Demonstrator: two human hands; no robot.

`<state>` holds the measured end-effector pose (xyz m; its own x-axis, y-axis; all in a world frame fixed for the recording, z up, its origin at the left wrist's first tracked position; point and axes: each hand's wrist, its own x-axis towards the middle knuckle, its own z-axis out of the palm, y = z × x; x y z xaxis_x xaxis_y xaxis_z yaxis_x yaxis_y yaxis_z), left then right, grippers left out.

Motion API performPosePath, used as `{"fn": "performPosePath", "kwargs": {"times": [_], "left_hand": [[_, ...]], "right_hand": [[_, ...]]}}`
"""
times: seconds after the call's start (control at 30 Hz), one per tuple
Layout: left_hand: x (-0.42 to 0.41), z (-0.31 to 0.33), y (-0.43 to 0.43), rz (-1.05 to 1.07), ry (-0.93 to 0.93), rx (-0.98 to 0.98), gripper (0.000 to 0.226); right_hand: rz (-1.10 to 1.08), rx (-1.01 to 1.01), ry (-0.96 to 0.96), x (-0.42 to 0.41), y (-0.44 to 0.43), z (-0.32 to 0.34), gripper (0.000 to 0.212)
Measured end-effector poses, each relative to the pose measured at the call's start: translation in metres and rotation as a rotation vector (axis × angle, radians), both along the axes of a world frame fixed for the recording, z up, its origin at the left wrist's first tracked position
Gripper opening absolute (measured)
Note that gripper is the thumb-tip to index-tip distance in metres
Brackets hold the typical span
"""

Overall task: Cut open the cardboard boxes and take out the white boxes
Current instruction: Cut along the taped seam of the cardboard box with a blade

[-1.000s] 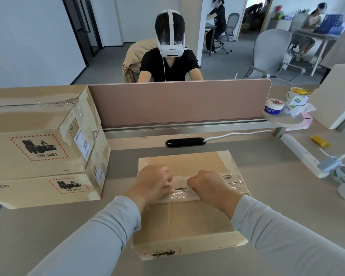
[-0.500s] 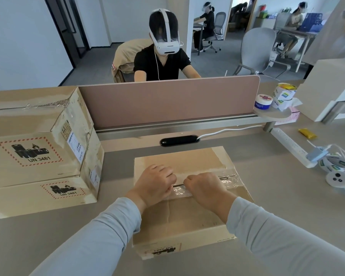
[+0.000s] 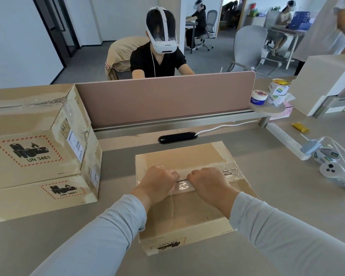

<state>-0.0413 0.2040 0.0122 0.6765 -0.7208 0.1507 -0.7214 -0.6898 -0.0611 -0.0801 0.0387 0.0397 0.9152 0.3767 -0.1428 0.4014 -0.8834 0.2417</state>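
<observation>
Looking down from the head camera, a taped cardboard box [image 3: 187, 212] sits flat on the bench [image 3: 287, 196], right in front of the person. Left grip [image 3: 157, 184] and right grip [image 3: 207, 184] are both curled tight over the box's middle seam, knuckles up. The fingers hook down into the dark slit between the flaps, with crinkled clear tape [image 3: 184, 187] between them. The fingertips are buried, so I can't tell how deep they go or whether they catch flap or tape. Whatever's inside the box is hidden. Its front label [image 3: 167, 247] reads upside down and is hard to make out. The stack of two UN 3481 cartons [image 3: 38, 146] on the left runs off the frame edge.
</observation>
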Motion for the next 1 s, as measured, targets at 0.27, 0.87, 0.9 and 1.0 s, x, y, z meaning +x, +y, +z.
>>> {"fn": "performPosePath", "kwargs": {"times": [0.27,0.87,0.9,1.0], "left_hand": [[0.018,0.009,0.010,0.139,0.308,0.015,0.040],[0.005,-0.012,0.003,-0.066,-0.162,0.080,0.035],[0.004,-0.013,0.004,-0.071,-0.158,0.083,0.034],[-0.001,-0.008,0.002,-0.095,-0.134,0.071,0.020]], "right_hand": [[-0.040,0.000,0.014,0.018,-0.013,0.005,0.030],[0.225,-0.071,-0.342,0.020,-0.012,-0.004,0.031],[0.231,-0.071,-0.341,0.020,-0.011,-0.004,0.032],[0.268,-0.059,-0.395,0.020,-0.011,-0.004,0.035]]}}
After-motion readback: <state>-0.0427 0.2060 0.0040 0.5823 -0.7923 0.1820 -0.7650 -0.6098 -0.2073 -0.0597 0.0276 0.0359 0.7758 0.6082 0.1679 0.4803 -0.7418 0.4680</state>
